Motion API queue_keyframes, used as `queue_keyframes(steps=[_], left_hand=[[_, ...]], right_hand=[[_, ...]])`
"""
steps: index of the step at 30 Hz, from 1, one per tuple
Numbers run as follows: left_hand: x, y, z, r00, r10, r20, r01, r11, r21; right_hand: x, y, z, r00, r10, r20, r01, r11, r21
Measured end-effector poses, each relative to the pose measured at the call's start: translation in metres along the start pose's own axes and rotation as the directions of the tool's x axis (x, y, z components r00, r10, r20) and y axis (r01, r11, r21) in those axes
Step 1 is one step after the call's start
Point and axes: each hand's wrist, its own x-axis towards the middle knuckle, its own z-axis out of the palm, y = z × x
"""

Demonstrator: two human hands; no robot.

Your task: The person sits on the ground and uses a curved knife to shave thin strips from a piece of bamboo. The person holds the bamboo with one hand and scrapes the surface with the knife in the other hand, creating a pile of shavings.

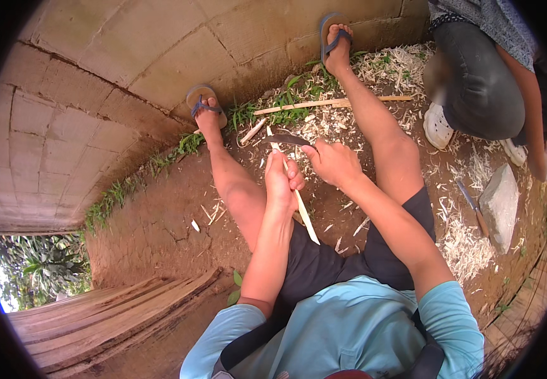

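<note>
My left hand [281, 182] is closed round a pale split wooden stick [307, 221], which slants from above the fist down toward my lap. In my right hand [335, 163] is a knife with a dark curved blade [287, 139]; its handle is hidden in the fist. The blade lies across the upper end of the stick, just above my left fingers. Whether the edge is biting into the wood I cannot tell. A short pale piece of wood [252, 131] and a long thin strip [333, 104] lie on the ground beyond my hands.
Wood shavings [466, 249] cover much of the dirt. At right, another knife [472, 207] lies beside a pale stone [499, 205], near a crouching person [485, 82]. A block wall [179, 47] runs along the far side and left. Stacked planks [115, 319] lie at lower left.
</note>
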Motion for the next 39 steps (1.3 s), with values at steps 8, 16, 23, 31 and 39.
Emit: queue_keyframes(steps=[8, 16, 23, 31, 39], left_hand=[[0.003, 0.011, -0.004, 0.999, -0.001, 0.052, -0.003, 0.996, 0.084], [0.001, 0.009, -0.002, 0.997, 0.025, 0.075, -0.038, 0.984, 0.173], [-0.018, -0.017, 0.021, 0.99, 0.131, -0.046, -0.105, 0.926, 0.363], [-0.013, -0.018, 0.023, 0.99, -0.06, -0.131, 0.071, 0.994, 0.083], [0.004, -0.019, 0.016, 0.996, 0.065, -0.063, -0.062, 0.996, 0.058]], right_hand=[[-0.005, 0.004, -0.009, 0.99, -0.137, -0.039, 0.136, 0.99, -0.029], [0.003, 0.018, -0.005, 0.975, -0.182, -0.13, 0.178, 0.983, -0.042], [0.009, 0.031, 0.014, 0.934, -0.264, -0.24, 0.25, 0.964, -0.088], [0.022, 0.04, 0.04, 0.994, -0.091, -0.057, 0.087, 0.993, -0.075], [0.013, 0.015, 0.034, 0.992, 0.121, -0.039, -0.118, 0.991, 0.063]])
